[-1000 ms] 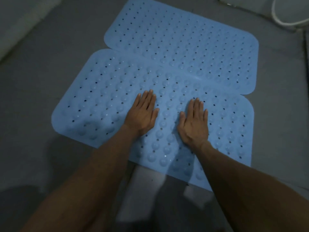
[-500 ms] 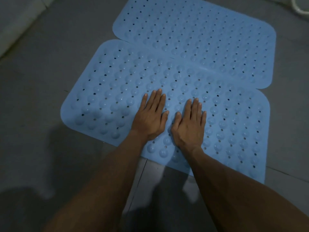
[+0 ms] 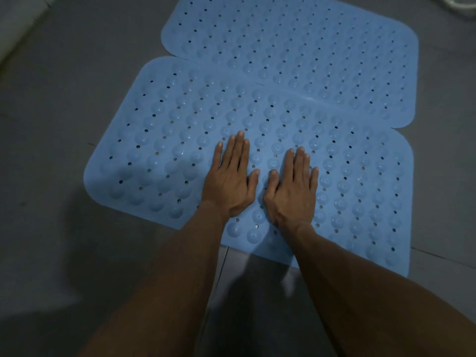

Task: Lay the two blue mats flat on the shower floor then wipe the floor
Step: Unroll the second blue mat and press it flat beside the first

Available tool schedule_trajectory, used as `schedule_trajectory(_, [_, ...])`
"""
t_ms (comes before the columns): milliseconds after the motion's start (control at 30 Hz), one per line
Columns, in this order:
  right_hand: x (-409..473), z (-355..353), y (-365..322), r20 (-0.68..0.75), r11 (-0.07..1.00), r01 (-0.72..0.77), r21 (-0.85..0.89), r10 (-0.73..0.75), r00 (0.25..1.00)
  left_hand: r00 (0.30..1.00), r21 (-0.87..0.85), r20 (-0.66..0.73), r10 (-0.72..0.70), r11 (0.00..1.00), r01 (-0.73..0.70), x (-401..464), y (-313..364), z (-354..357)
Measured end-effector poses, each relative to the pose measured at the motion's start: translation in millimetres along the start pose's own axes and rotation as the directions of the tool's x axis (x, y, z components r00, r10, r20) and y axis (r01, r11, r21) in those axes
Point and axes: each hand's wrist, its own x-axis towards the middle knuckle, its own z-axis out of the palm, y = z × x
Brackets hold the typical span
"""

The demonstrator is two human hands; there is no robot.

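Both hands lie flat, palms down, fingers straight and together, holding nothing: each grip is fully spread and simply pressing. The left hand [image 3: 230, 179] and the right hand [image 3: 291, 188] sit side by side with thumbs almost touching, on the near middle part of the near mat [image 3: 167, 140], close to its near edge.

From the hands, this mat spreads away on both sides. Its long axis runs from the near-left corner across to the right, slightly skewed to the line of the forearms, so the left hand is nearer the left end and the right hand nearer the right end. Each end is an outward sweep away for its own hand, which looks like the natural next smoothing move.

Beyond the fingertips lies the far mat [image 3: 296, 45], parallel to the first. The near mat's far edge appears to overlap or touch its near edge along a pale seam; which sheet is on top cannot be told for certain. Both look flat on the grey shower floor [image 3: 51, 99], and no wiping cloth is in view.

No brand, label or writing can be read on either mat; only rows of round bumps and small holes show.
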Motion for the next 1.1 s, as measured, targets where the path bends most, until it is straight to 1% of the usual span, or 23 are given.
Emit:
schedule_trajectory(67, [1.2, 2.0, 0.1, -0.009, 1.000, -0.007, 0.006, 0.007, 1.000, 1.000, -0.014, -0.014, 0.008, 1.000, -0.008, 0.1, -0.2, 1.0])
schedule_trajectory(167, [2.2, 4.4, 1.9, -0.019, 1.000, -0.013, 0.011, 0.013, 1.000, 1.000, -0.012, 0.015, -0.008, 1.000, 0.008, 2.7, 0.2, 0.8])
schedule_trajectory(367, [1.8, 3.0, 1.1, -0.037, 0.999, -0.012, 0.035, 0.013, 0.999, 0.999, 0.014, 0.030, -0.029, 1.000, 0.028, 2.6, 1.8, -3.9])
schedule_trajectory(600, [1.5, 2.0, 1.3, -0.021, 1.000, -0.001, -0.009, 0.000, 1.000, 0.999, -0.027, 0.023, -0.040, 0.999, 0.040, 1.4, 1.1, 0.1])
schedule_trajectory(867, [1.2, 0.5, -0.9, -0.003, 0.999, -0.020, -0.028, 0.020, 1.000, 0.992, -0.010, 0.106, -0.066, 0.998, 0.068, 2.7, 1.9, -3.4])
schedule_trajectory(1000, [1.1, -0.4, -1.9, -0.003, 1.000, -0.023, -0.021, 0.023, 1.000, 0.992, -0.012, 0.104, -0.065, 0.998, 0.066, 3.0, 1.7, -3.4])
schedule_trajectory(1100, [1.8, 1.3, -0.4, 0.002, 1.000, -0.019, -0.013, 0.019, 1.000, 0.996, -0.021, 0.072, -0.054, 0.998, 0.056, 1.4, 1.2, -2.3])
